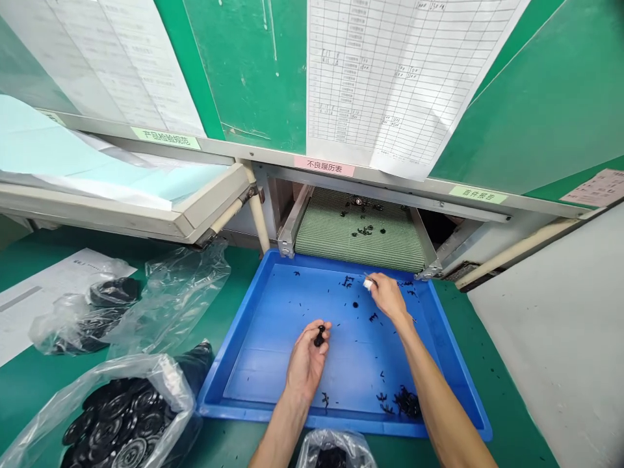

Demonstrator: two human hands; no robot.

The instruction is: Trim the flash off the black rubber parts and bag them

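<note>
My left hand (308,357) is over the middle of the blue tray (263,403), palm up, its fingers curled around a small black part (320,336). Farther back and to the right, my right hand (387,296) reaches over the tray with its fingers closed on a small white object (368,284), whose kind I cannot make out. Below it, a small black round piece (355,305) lies on the tray floor among thin black scraps (373,317). A heap of black scraps (407,403) sits in the tray's near right corner.
Black pieces (363,231) lie on a green conveyor belt (322,240) behind the tray. To the left stands a clear bag of black discs (117,416), with another bag (88,318) beyond. A smaller bag (336,448) is at the near edge. A shelf (195,214) overhangs the left side.
</note>
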